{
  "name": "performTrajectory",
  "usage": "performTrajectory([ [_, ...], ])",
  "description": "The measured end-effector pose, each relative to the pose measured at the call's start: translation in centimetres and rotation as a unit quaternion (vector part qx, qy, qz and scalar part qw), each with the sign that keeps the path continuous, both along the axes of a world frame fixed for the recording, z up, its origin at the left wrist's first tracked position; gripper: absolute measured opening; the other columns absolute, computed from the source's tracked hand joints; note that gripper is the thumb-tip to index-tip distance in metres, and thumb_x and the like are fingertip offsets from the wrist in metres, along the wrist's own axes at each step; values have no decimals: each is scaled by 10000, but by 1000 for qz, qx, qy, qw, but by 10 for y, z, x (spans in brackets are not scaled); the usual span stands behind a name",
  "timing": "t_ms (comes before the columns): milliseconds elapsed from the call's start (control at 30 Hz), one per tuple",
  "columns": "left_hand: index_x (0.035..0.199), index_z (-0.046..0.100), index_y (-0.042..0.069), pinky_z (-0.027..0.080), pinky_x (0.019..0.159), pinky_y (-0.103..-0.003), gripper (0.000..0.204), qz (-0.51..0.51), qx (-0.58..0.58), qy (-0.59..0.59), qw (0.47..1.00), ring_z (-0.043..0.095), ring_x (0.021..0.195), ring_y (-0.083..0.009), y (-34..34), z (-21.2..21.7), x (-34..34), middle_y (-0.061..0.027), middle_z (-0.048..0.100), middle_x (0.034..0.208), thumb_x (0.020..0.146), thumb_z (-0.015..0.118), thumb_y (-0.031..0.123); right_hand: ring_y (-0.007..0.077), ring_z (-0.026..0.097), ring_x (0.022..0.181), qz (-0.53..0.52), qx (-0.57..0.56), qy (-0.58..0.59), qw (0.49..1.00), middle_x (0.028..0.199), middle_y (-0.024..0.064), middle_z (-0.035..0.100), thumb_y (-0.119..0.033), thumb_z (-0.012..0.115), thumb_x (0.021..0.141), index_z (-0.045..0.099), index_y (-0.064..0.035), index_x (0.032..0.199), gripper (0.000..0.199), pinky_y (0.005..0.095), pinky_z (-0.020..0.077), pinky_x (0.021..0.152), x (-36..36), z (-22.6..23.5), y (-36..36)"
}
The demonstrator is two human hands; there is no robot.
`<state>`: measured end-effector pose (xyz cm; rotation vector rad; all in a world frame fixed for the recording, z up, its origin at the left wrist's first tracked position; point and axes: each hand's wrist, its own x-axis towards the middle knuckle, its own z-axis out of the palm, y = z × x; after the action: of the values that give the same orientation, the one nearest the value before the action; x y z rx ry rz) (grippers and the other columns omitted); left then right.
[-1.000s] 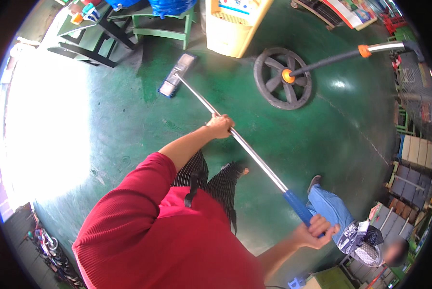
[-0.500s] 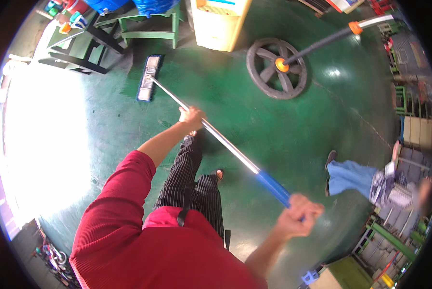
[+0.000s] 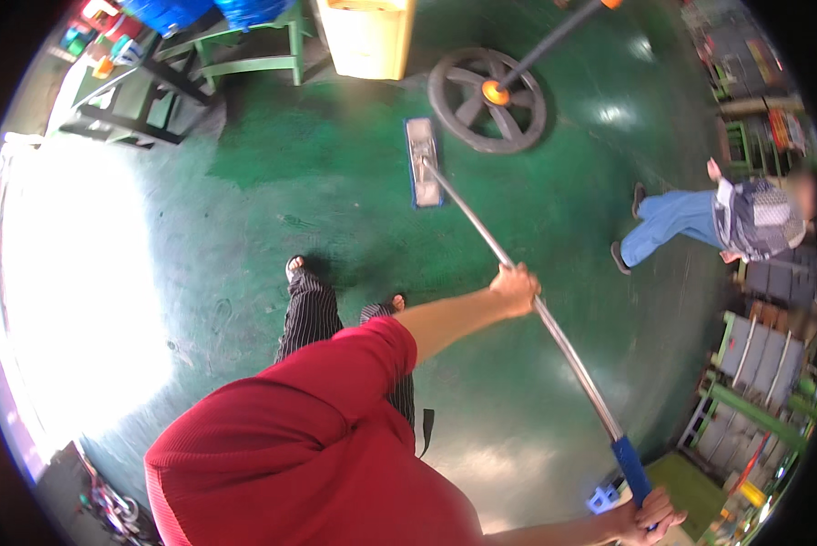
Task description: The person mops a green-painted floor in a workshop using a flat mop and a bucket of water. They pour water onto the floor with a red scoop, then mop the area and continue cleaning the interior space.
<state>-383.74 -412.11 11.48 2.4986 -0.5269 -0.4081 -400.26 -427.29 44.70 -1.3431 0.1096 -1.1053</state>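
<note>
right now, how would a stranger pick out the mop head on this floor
Find the green floor, then the black spoked wheel lying near its top. Just left of the wheel lies the mop head: a flat grey rectangle edged in blue, the only thing joined to the long metal pole.

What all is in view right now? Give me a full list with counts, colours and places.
Flat mop: one, grey head with blue edge on a long silver pole with a blue grip, head flat on the floor ahead, pole running back to the lower right.
Floor: one, glossy green, with a bright glare patch at left.
Wheel: one, black spoked with an orange hub and a dark pole, top centre.
Box: one, yellow, top centre.
Bench frames: green and black, top left.
Metal racks: green and grey, right edge.
Another person: one, blue trousers, right side.
Left hand: gripping the pole mid-length.
Right hand: gripping the blue grip at the pole's end.
</note>
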Motion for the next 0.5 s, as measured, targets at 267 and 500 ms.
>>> performTrajectory([
  [267,829,620,164,391,753,-551,187,88,3,80,993,483,976,-229,164,4,-90,5,572,885,665,643,249,83,221,341,49,74,45,995,388,-46,169,-84,461,697,358,-138,605,148,254,208,387,-31,-13,104],
  [500,709,615,72,437,759,-451,161,137,13,21,990,613,717,-286,470,39,-157,-133,613,687,622,529,177,56,239,414,453,35,-8,891,455,-45,220,-96,373,851,412,22,1012,204,238,267,503,-36,-8,285],
])
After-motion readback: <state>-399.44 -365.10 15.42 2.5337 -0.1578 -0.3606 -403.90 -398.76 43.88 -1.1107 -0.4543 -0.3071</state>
